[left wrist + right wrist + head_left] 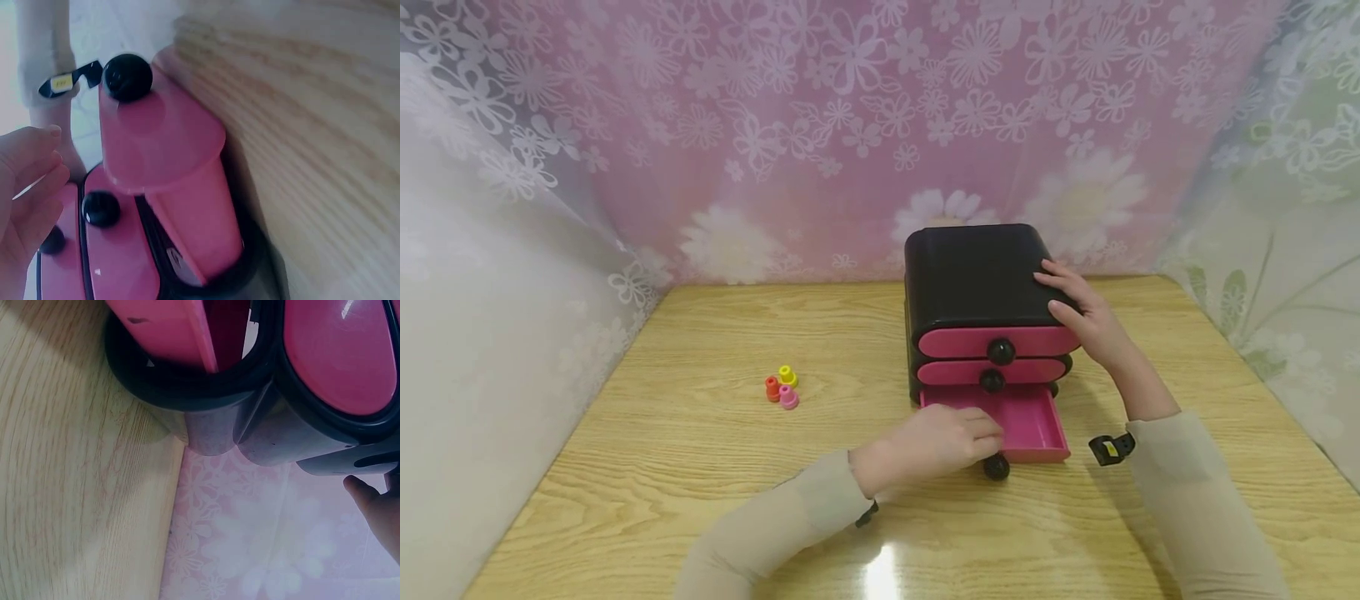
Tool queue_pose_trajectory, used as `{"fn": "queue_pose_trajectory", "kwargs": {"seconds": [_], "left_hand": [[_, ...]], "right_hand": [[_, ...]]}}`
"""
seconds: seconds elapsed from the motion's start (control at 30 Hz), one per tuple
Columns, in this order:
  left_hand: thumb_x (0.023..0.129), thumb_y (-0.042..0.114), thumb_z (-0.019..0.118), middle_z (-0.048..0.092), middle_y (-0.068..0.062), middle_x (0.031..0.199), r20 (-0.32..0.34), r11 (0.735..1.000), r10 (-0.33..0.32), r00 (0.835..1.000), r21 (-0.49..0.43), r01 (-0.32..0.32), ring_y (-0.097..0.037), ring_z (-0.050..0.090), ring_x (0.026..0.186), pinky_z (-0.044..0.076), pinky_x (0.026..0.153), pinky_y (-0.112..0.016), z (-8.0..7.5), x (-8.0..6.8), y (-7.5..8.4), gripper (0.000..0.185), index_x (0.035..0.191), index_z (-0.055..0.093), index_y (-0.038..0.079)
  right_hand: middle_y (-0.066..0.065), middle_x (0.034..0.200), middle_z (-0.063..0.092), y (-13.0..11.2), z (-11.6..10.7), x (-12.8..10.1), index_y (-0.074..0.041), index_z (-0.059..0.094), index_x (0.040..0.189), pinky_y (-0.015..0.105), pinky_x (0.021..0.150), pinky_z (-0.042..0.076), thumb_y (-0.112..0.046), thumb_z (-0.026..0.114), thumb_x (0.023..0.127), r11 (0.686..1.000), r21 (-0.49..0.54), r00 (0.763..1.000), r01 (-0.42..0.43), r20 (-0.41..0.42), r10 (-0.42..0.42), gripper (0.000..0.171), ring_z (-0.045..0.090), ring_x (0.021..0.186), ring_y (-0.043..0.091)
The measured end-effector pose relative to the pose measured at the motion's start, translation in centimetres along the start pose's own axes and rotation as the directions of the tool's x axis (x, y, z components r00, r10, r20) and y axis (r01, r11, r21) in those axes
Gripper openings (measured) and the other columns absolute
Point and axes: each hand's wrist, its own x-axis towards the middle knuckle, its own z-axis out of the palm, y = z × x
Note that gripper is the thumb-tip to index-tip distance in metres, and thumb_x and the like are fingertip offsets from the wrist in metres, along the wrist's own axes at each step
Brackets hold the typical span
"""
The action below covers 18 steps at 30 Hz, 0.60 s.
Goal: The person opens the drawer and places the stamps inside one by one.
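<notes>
A black mini drawer cabinet [977,271] with pink drawer fronts and round black knobs stands on the table. Its lowest drawer [1033,421] is pulled out, and the visible part of its inside is bare. The two upper drawers are closed. My left hand [936,437] is over the open drawer's left front, fingers loosely bent above the bottom knob [996,467]; the left wrist view shows the fingers [37,156] apart from that knob. My right hand [1086,321] rests on the cabinet's upper right edge, with its thumb [361,490] along the side.
Three small peg-like pieces stand together left of the cabinet: a yellow one [787,377], a red one [772,388] and a pink one [788,397]. Floral curtains [820,150] enclose the wooden table [685,467] at the back and sides.
</notes>
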Motion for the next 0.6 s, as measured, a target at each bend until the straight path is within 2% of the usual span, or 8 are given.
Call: {"fn": "queue_pose_trajectory", "kwargs": {"seconds": [0.17,0.3,0.5,0.6], "left_hand": [[0.086,0.009,0.054,0.059,0.009,0.107,-0.080,0.996,-0.072,0.994,-0.064,0.067,-0.005,0.050,0.102,0.043,0.079,-0.016,-0.3,-0.9,-0.6,0.023,0.105,0.063,0.019],[0.083,0.012,0.058,0.060,0.007,0.104,-0.124,0.989,-0.112,0.986,-0.114,0.098,-0.007,0.052,0.099,0.042,0.081,-0.016,-0.3,-1.8,-1.0,0.021,0.102,0.064,0.015],[0.078,0.013,0.065,0.060,0.001,0.099,-0.195,0.968,-0.207,0.959,-0.181,0.173,-0.011,0.054,0.095,0.040,0.084,-0.016,-0.2,-3.1,-1.9,0.020,0.097,0.065,0.009],[0.076,0.009,0.067,0.061,-0.002,0.099,-0.207,0.953,-0.251,0.946,-0.223,0.204,-0.013,0.055,0.094,0.041,0.084,-0.019,-0.4,-3.9,-2.3,0.021,0.097,0.065,0.007]], "right_hand": [[0.026,0.139,0.018,-1.4,0.2,-0.1,0.011,0.037,0.126,0.057,0.099,0.002,0.000,0.042,0.089,1.000,-0.004,1.000,0.002,0.002,-0.002,0.039,0.004,0.132,0.026],[0.027,0.139,0.018,-1.5,0.3,-0.1,0.012,0.036,0.126,0.058,0.099,0.002,-0.001,0.041,0.090,1.000,-0.003,1.000,0.004,0.004,-0.004,0.039,0.004,0.132,0.027],[0.025,0.139,0.018,-0.7,0.1,0.0,0.011,0.037,0.127,0.057,0.099,0.002,0.000,0.041,0.089,1.000,0.006,1.000,0.007,-0.001,-0.007,0.039,0.004,0.132,0.026],[0.024,0.140,0.019,-0.2,0.0,0.1,0.010,0.037,0.127,0.057,0.099,0.002,0.000,0.042,0.089,1.000,0.002,1.000,0.006,0.000,-0.006,0.039,0.004,0.132,0.026]]}}
